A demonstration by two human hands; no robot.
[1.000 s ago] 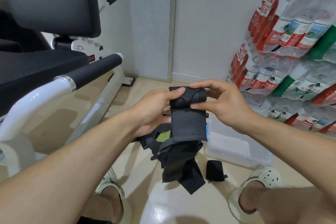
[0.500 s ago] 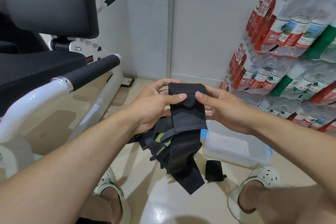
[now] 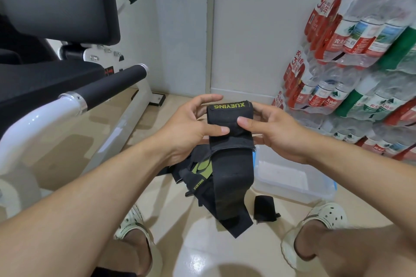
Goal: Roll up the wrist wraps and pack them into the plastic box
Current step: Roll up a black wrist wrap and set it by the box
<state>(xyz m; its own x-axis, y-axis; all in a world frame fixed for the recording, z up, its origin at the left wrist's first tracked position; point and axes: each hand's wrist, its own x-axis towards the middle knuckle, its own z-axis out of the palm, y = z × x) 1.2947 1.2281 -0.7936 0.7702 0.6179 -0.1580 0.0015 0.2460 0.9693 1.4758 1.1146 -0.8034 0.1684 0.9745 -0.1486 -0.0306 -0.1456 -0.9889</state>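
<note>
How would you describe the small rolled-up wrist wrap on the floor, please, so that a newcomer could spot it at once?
Find the clear plastic box on the floor by the stacked packs of water bottles. Just in front of its near left corner, beside the right cream clog, lies the rolled wrist wrap. Unlike the loose black wraps heaped to its left, it is a compact bundle lying alone.

The roll turns over

The yellow "XUEYING" label now shows on top of the black cloth wrist wrap.
</note>
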